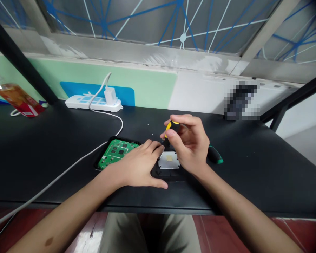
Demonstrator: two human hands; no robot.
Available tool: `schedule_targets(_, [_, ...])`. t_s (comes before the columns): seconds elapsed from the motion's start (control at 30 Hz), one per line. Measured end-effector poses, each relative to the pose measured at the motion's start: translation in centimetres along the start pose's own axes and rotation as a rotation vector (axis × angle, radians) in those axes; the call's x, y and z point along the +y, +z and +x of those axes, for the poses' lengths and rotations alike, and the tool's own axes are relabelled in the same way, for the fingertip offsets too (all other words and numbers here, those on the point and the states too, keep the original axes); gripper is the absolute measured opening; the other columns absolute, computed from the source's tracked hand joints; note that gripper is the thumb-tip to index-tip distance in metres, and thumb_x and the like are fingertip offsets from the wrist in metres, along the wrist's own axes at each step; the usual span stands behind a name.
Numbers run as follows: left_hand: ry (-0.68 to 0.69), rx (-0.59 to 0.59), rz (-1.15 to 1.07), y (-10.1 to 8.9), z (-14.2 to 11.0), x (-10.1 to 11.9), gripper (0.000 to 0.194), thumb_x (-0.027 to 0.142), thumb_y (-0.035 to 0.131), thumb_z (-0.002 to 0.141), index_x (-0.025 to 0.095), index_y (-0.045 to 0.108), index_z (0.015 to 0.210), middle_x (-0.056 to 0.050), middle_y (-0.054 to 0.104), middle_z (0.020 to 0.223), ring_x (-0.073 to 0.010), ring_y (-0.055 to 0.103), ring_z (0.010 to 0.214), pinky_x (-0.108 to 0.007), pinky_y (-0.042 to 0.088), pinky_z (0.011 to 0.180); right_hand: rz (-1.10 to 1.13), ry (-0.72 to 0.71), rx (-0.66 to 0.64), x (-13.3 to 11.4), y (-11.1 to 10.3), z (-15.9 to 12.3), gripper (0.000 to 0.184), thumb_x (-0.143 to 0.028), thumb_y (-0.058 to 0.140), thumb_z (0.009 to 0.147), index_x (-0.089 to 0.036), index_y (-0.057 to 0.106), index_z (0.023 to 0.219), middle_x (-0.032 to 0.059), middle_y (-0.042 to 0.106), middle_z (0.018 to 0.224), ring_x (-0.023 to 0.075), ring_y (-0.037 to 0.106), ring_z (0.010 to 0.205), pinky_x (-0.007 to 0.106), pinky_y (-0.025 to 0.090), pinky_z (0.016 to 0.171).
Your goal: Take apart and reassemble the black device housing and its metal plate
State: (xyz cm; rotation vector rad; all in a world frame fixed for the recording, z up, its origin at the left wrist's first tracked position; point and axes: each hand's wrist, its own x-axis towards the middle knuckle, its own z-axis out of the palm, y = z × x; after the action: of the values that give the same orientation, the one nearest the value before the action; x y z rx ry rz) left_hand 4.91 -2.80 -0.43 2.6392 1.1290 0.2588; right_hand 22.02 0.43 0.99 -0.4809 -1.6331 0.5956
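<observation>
right hand (191, 144) holds screwdriver (173, 126) over black casing (171, 173) (contact unclear)

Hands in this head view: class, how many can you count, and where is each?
2. The left hand is just left of the silver plate; the right hand grips a yellow-and-black tool. Both are in view.

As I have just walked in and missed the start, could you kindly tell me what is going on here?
A person is working at a black table with both bare hands. The right hand holds a yellow and black screwdriver, pointed down near the far edge of a black case; its tip is hidden. The left hand is spread over the case's left side. To the left lies a green circuit board in a black shell.
</observation>
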Motion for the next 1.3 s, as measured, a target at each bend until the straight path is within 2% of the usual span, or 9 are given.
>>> schedule_targets(0.3, [0.014,0.003,-0.005,0.0,-0.1,0.0,0.098,0.072,0.071,0.078,0.01,0.04,0.147,-0.022,0.046,0.147,-0.043,0.041,0.136,-0.055,0.044,0.108,-0.058,-0.053,0.057,0.0,0.2,0.7,0.028,-0.028,0.08,0.082,-0.03,0.068,0.108,-0.0013,0.066,0.094,0.0148,0.071,0.088,0.032,0.063,0.071])
schedule_targets(0.4, [0.008,0.005,-0.008,0.0,-0.1,-0.1,0.098,0.071,0.072,0.078,0.011,0.039,0.148,-0.022,0.043,0.15,-0.0429,0.043,0.135,-0.055,0.043,0.109,-0.006,0.013,0.054,-0.5,0.3,0.5,0.021,-0.026,0.072,0.089,-0.03,0.067,0.11,-0.0011,0.069,0.099,0.0136,0.073,0.09,0.029,0.064,0.07])
schedule_targets(0.53, [0.007,-0.004,-0.025,0.0,0.0,-0.1,0.096,0.07,0.074,0.077,0.013,0.041,0.147,-0.021,0.042,0.153,-0.0427,0.041,0.138,-0.057,0.036,0.115,0.106,0.102,-0.086,-1.1,0.4,0.1,0.018,-0.027,0.055,0.099,-0.03,0.063,0.115,-0.0018,0.074,0.109,0.011,0.075,0.082,0.031,0.066,0.075])
schedule_targets(0.7, [0.022,-0.001,-0.01,-0.1,0.1,-0.1,0.095,0.072,0.072,0.078,0.012,0.043,0.145,-0.021,0.043,0.152,-0.0433,0.036,0.142,-0.056,0.041,0.112,0.177,0.034,-0.057,-0.7,0.6,-0.4,0.021,-0.025,0.047,0.103,-0.028,0.06,0.119,0.0011,0.074,0.114,0.0114,0.076,0.08,0.029,0.065,0.07])
schedule_targets(0.83, [0.006,-0.01,0.01,-0.2,0.1,0.1,0.099,0.072,0.073,0.077,0.01,0.041,0.148,-0.021,0.046,0.149,-0.0422,0.042,0.136,-0.056,0.044,0.109,0.115,-0.018,-0.009,-0.1,0.4,-0.4,0.022,-0.025,0.057,0.099,-0.029,0.061,0.12,0.0031,0.072,0.112,0.0132,0.074,0.084,0.03,0.064,0.067])
schedule_targets(1.0, [0.012,-0.01,0.015,-0.1,0.1,0.1,0.102,0.071,0.073,0.077,0.007,0.04,0.149,-0.022,0.042,0.152,-0.0422,0.04,0.138,-0.054,0.043,0.112,0.011,-0.092,0.072,0.6,0.2,0.0,0.032,-0.024,0.077,0.085,-0.032,0.065,0.114,0.0017,0.055,0.108,0.0111,0.065,0.079,0.026,0.058,0.053])
schedule_targets(1.13, [0.012,-0.011,0.002,-0.1,0.1,0.1,0.103,0.071,0.073,0.078,0.008,0.037,0.15,-0.022,0.043,0.151,-0.0429,0.037,0.141,-0.055,0.044,0.111,-0.036,-0.128,0.115,0.5,0.2,0.3,0.04,-0.023,0.085,0.076,-0.033,0.068,0.111,0.001,0.053,0.099,0.0132,0.062,0.08,0.028,0.059,0.056])
schedule_targets(1.2, [0.015,-0.005,-0.011,-0.1,0.1,0.1,0.099,0.07,0.073,0.078,0.01,0.039,0.149,-0.021,0.043,0.151,-0.0433,0.037,0.141,-0.056,0.045,0.11,-0.061,-0.102,0.104,0.2,0.2,0.2,0.037,-0.022,0.083,0.078,-0.032,0.068,0.11,0.0007,0.056,0.097,0.0136,0.063,0.081,0.028,0.06,0.057])
schedule_targets(1.3, [0.02,0.004,-0.023,-0.1,0.0,0.0,0.091,0.069,0.074,0.078,0.012,0.044,0.143,-0.02,0.044,0.15,-0.043,0.038,0.14,-0.056,0.044,0.109,-0.035,-0.004,0.036,-0.6,0.3,-0.1,0.025,-0.022,0.07,0.09,-0.03,0.065,0.114,0.0008,0.063,0.101,0.0135,0.068,0.084,0.029,0.062,0.063])
